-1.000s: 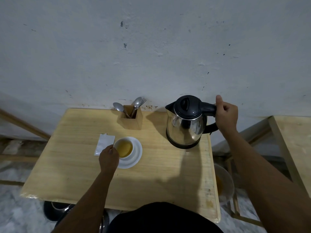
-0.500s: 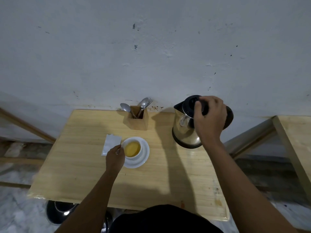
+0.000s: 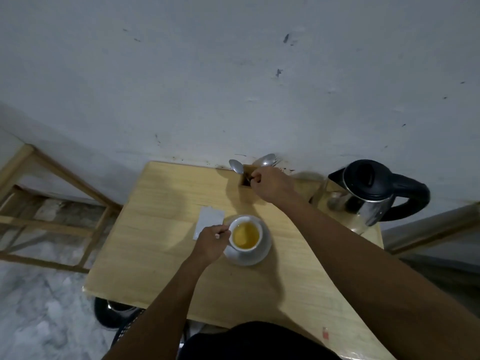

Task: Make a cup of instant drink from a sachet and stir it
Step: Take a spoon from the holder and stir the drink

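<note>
— Where do we have the cup (image 3: 237,223)?

— Near the middle of the desk (image 3: 155,255), upright on a white saucer (image 3: 261,255), with a yellow drink (image 3: 246,237) inside it.

— And our left hand (image 3: 211,241)?

— At the cup's 9 o'clock side. The fingers are curled in and the thumb and a fingertip pinch the cup there, at its rim or its handle. We cannot say which, because the hand covers that part.

— The sachet (image 3: 210,216)?

— It lies flat on the desk at 10 o'clock from the cup. The near end of it is tucked under our left hand.

— What is our right hand (image 3: 270,184) doing?

— It reaches across to the wooden holder (image 3: 245,181) at 12 o'clock from the cup, hard against the wall (image 3: 233,87). The fingers are bent over the holder's opening, and a thin dark stem shows at the fingertips. The blur keeps us from telling whether we have hold of it.

— What stands in the holder?

— One spoon (image 3: 235,166) leans out toward 11 o'clock. More cutlery (image 3: 267,160) leans toward 1 o'clock, just behind our knuckles.

— And the kettle (image 3: 371,203)?

— It is at 2 o'clock from the cup, at the desk's far right corner. Its lid is down, its spout points toward 9 o'clock and its black handle toward 3 o'clock, and neither hand touches it
</note>
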`<act>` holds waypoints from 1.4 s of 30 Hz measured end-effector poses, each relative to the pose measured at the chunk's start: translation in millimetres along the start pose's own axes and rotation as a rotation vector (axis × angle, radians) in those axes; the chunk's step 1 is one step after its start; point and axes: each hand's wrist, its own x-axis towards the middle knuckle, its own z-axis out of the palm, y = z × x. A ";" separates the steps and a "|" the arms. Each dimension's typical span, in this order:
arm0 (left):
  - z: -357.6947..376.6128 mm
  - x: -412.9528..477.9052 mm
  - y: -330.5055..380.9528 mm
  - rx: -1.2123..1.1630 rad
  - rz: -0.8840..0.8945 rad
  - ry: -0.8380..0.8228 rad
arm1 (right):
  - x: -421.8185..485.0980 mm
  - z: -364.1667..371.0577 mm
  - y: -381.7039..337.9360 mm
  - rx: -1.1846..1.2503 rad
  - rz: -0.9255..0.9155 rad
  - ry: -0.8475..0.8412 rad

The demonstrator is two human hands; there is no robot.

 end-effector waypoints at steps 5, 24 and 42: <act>-8.1 6.2 -2.0 -0.015 0.021 -0.112 | 43.2 22.3 -3.5 -0.243 0.090 -0.035; -11.3 9.7 -10.4 -0.023 0.089 -0.144 | 41.3 29.6 -13.2 -0.235 0.122 0.180; -8.7 -2.9 1.3 -0.118 0.014 -0.088 | -122.2 5.4 22.9 0.458 -0.161 0.195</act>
